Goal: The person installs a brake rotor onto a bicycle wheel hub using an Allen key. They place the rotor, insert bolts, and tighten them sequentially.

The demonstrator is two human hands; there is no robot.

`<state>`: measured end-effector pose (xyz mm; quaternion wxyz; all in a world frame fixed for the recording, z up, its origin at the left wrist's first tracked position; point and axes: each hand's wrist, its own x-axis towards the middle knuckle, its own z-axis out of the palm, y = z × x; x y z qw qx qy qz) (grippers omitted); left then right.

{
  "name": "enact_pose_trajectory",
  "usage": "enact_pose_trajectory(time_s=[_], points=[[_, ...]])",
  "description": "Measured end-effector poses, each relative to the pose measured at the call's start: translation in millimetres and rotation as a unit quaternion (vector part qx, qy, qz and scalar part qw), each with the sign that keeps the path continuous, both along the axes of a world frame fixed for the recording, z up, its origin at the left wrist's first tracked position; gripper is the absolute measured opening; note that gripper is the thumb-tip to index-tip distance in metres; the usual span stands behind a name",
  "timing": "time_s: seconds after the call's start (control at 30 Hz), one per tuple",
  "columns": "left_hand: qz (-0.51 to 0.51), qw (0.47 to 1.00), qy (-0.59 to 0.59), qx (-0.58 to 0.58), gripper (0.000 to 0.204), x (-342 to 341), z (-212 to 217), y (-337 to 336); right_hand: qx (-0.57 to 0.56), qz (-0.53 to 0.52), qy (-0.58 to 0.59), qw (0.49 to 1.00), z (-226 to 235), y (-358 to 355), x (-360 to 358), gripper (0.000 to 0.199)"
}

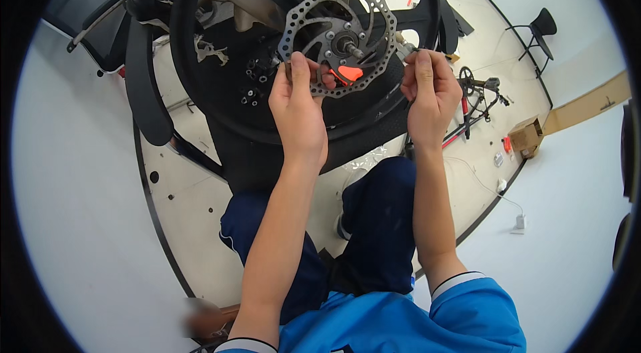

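In front of me a silver brake rotor with a drilled rim sits around a hub with a metal axle. My left hand is closed on the rotor's near left edge, thumb on top and fingertips reaching through beneath. Beside those fingertips shows a bright orange piece. Just right of the rotor, my right hand pinches something small; the fingers mostly cover it, so its kind is unclear. A large black wheel rim surrounds the rotor.
The wheel rests over a black chair with an armrest. Several small bolts lie left of the rotor. A bicycle frame with a crank lies on the floor at right, near a cardboard box. Another black chair stands farther off.
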<state>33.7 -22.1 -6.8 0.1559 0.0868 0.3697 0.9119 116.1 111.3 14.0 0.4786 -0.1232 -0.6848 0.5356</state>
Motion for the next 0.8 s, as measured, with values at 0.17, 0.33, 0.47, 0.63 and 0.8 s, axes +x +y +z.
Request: enact_pose_trajectory(time_s=[0.17,0.33,0.47,0.63,0.8], points=[[0.006,1.000,0.000,0.013,0.029,3,-1,-8,-0.150,0.001,-0.081,0.985,-44,16,7,0.029],[0.019,1.000,0.001,-0.023,0.024,6,-6,-10,-0.078,0.036,-0.161,0.983,-55,19,1,0.032],[0.032,0.996,-0.006,-0.089,0.022,11,-20,-13,-0.181,0.166,-0.147,0.958,-55,15,-5,0.036],[0.099,0.976,0.030,-0.190,0.019,26,-28,-46,-0.188,0.178,-0.207,0.943,-67,18,-12,0.028],[0.143,0.921,0.311,-0.186,0.031,92,47,-136,-0.074,0.128,-0.307,0.940,-84,34,-10,0.021]])
